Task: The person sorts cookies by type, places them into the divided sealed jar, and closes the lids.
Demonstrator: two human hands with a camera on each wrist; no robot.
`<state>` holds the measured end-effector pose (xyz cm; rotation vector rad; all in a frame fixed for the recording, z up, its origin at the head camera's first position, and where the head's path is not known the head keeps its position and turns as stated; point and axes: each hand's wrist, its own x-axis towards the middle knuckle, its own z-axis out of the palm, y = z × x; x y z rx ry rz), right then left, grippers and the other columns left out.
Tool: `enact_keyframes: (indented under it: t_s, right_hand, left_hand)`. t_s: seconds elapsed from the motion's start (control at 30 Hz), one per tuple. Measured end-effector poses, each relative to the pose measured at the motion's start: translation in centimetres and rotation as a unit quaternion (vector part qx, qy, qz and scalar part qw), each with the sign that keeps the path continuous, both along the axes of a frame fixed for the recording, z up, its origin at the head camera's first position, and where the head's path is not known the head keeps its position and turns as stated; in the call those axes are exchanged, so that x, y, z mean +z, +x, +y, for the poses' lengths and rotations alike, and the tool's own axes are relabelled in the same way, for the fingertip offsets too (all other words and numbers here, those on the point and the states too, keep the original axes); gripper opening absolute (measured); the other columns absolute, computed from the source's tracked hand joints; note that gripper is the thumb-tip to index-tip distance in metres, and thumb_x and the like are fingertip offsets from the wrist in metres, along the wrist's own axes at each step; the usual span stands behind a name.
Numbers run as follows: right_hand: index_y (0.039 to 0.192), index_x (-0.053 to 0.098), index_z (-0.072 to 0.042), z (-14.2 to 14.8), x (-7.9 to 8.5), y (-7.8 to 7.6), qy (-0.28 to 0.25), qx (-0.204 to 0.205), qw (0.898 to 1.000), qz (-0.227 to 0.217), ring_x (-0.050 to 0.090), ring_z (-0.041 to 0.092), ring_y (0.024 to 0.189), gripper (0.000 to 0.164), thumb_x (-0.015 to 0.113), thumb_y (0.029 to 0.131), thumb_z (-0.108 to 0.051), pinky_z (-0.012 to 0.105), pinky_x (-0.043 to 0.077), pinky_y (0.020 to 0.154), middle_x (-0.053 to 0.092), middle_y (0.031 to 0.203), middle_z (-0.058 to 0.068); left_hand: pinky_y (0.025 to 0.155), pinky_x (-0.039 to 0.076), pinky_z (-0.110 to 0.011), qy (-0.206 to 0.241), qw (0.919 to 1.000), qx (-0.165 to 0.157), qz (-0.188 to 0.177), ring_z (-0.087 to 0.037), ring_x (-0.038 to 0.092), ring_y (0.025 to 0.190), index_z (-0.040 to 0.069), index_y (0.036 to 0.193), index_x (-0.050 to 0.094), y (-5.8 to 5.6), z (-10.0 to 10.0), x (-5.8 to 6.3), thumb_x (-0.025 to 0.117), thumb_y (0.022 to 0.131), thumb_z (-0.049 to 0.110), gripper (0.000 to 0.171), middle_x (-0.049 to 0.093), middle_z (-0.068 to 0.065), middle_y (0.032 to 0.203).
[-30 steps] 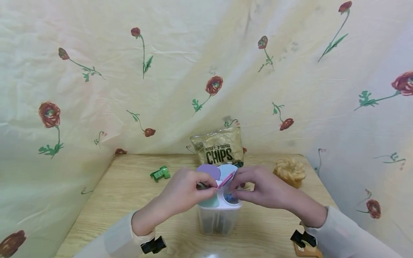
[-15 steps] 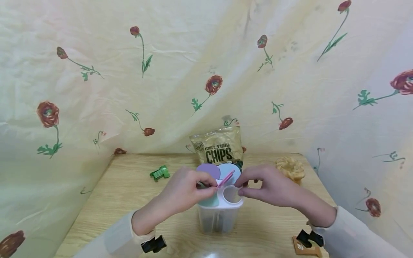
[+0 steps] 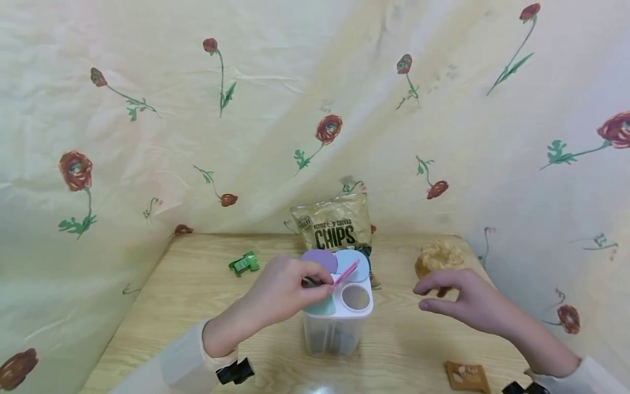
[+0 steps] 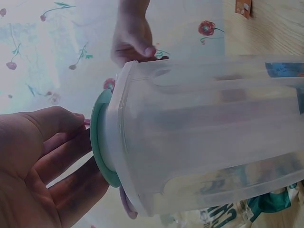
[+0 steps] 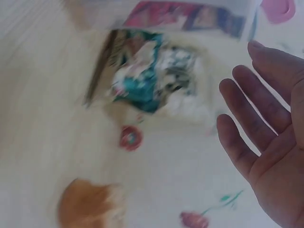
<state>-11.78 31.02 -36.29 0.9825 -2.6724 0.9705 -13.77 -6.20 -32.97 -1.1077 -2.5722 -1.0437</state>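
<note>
A clear storage box (image 3: 339,332) with a white top stands on the table. Its top carries a purple lid (image 3: 319,259), a light blue lid (image 3: 355,265) and a mint lid (image 4: 99,137); the front right round opening (image 3: 356,297) is uncovered. Over the top my left hand (image 3: 291,285) pinches a pink lid (image 3: 347,272) edge-on between thumb and fingers. My right hand (image 3: 470,302) hovers to the right of the box, holding nothing, its fingers loosely bent. Inside the box lie a blue wrapper (image 4: 285,70) and a pink packet (image 5: 164,13).
A chips bag (image 3: 333,224) stands behind the box. Far right is a bread-like ring cake (image 3: 439,258), near the right hand. Green wrapped sweets (image 3: 244,264) lie at the left, a brown packet (image 3: 466,376) at the front right. A flowered cloth hangs behind the table.
My right hand has let a small bluish item go at the front right opening and moved away rightward. The left hand stays put with the pink lid.
</note>
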Motion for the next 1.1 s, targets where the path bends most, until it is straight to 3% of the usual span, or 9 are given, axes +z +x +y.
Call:
enact_keyframes:
  t_s: [0.2, 0.5, 0.73, 1.1]
  right_hand:
    - [0.106, 0.075, -0.030, 3.1, -3.0, 1.4, 0.005, -0.027, 1.000, -0.009, 0.068, 0.002, 0.092, 0.031, 0.083, 0.085, -0.009, 0.021, 0.052, 0.071, 0.074, 0.104, -0.016]
    - [0.111, 0.074, -0.023, 7.1, -7.0, 2.4, 0.019, -0.012, 0.994, -0.111, 0.066, -0.001, 0.092, 0.025, 0.075, 0.092, -0.008, 0.025, 0.052, 0.066, 0.074, 0.105, -0.015]
    - [0.112, 0.074, -0.014, 9.2, -9.8, 2.9, 0.031, -0.009, 0.977, -0.209, 0.065, -0.001, 0.093, 0.017, 0.072, 0.096, -0.013, 0.023, 0.048, 0.064, 0.074, 0.107, -0.010]
    - [0.113, 0.072, -0.003, 10.6, -12.4, 2.8, 0.029, 0.000, 0.958, -0.284, 0.062, -0.003, 0.093, 0.022, 0.075, 0.093, -0.013, 0.022, 0.044, 0.064, 0.074, 0.107, -0.005]
  left_hand:
    - [0.066, 0.050, -0.017, -0.009, 0.9999, -0.002, -0.008, 0.003, 0.067, 0.075, 0.020, 0.090, 0.080, -0.1, 0.1, 0.0, 0.078, 0.089, 0.023, 0.004, 0.077, 0.010, 0.083]
    - [0.065, 0.050, -0.017, -0.009, 0.9998, 0.005, -0.017, 0.003, 0.066, 0.075, 0.020, 0.089, 0.080, 0.1, 0.0, 0.2, 0.078, 0.090, 0.024, 0.004, 0.077, 0.010, 0.082]
    - [0.065, 0.050, -0.017, -0.011, 0.9996, 0.009, -0.023, 0.004, 0.066, 0.075, 0.021, 0.088, 0.080, 0.2, 0.0, 0.3, 0.078, 0.090, 0.024, 0.004, 0.076, 0.011, 0.082]
    - [0.065, 0.049, -0.017, -0.010, 0.9996, 0.010, -0.023, 0.003, 0.065, 0.074, 0.020, 0.088, 0.080, 0.2, 0.1, 0.4, 0.077, 0.090, 0.023, 0.005, 0.076, 0.011, 0.082]
